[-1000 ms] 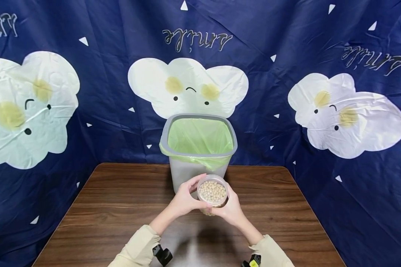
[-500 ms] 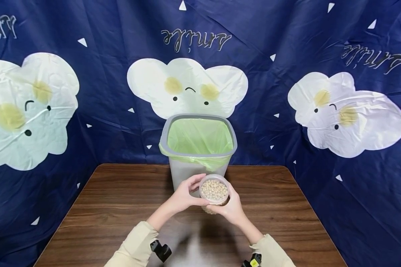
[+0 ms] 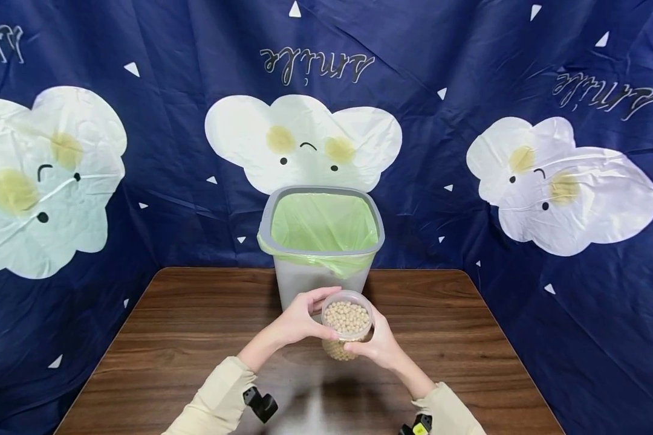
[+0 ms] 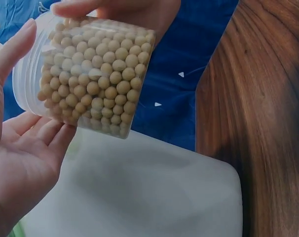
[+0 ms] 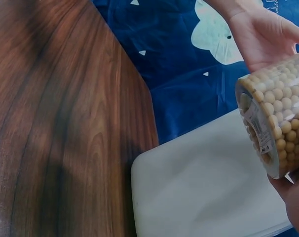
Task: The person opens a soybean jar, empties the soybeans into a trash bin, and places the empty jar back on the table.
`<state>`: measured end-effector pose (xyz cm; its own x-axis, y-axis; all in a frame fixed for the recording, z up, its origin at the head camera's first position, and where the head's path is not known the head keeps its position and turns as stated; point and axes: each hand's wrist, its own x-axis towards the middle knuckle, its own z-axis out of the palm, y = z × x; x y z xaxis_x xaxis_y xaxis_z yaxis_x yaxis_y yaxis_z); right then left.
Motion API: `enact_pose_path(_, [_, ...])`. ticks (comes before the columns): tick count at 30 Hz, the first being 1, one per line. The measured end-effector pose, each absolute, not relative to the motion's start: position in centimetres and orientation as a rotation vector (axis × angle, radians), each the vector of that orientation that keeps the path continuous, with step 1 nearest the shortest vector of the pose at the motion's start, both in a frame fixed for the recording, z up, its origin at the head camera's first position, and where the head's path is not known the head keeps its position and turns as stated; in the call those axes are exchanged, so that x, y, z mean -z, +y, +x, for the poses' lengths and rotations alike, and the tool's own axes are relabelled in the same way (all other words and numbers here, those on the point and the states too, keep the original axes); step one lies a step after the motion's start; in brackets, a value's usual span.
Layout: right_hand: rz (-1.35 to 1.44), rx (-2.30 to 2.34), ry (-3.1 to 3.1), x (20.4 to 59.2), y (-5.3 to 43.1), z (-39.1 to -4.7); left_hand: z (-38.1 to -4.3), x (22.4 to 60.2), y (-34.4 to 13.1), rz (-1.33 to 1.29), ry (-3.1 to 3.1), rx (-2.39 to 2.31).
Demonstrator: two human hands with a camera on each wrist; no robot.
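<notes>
Both hands hold a clear plastic jar [image 3: 340, 347] of round, pale yellow dried beans, in front of a grey trash bin. My left hand [image 3: 296, 320] has its thumb and fingers around the translucent lid end [image 4: 26, 74], as the left wrist view shows. On the other side, my right hand [image 3: 382, 344] grips the jar's body, its thumb along the near side. The jar is raised off the table and tilted, so its side shows below the lid in the head view. A printed label [image 5: 260, 129] is on its bottom.
The grey trash bin [image 3: 305, 281] stands upright at the back of the table, lined with a green bag [image 3: 326, 223]. A brown wood table [image 3: 196, 344] lies under the hands. A dark blue curtain [image 3: 168, 121] with white clouds hangs around three sides.
The jar has come down slightly toward the person and tipped so more of its bean-filled side shows below the lid. Both hands have moved with it; the bin stays put.
</notes>
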<state>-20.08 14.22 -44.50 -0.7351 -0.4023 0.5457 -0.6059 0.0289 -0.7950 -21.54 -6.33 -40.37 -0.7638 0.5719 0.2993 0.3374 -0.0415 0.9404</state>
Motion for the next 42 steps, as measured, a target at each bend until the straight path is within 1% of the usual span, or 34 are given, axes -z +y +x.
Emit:
enact_pose_path(5, [0.887, -1.709, -2.173, 43.8, 13.9, -19.5, -21.5, 40.4, -5.8, 0.964, 2.180, -1.883])
enact_pose_path(9, [0.737, -1.687, -2.197, 42.6, 13.3, -18.8, -21.3, 40.4, -5.2, 0.891, 2.287, -1.883])
enact_pose_path(12, [0.676, -1.668, -2.191, 42.0, 13.0, -18.5, -21.2, 40.4, -4.8, 0.838, 2.295, -1.920])
enact_pose_path(22, [0.590, -1.509, -2.154, 42.0, 12.2, -18.5, -20.9, 40.7, -4.0, 0.712, 2.339, -2.003])
enact_pose_path(32, [0.477, -1.471, -2.142, 41.8, 11.5, -18.4, -20.7, 40.6, -3.5, 0.584, 2.437, -2.036])
enact_pose_path(42, [0.473, -1.506, -2.130, 42.2, 11.5, -18.3, -20.8, 40.7, -3.9, 0.634, 2.484, -2.088])
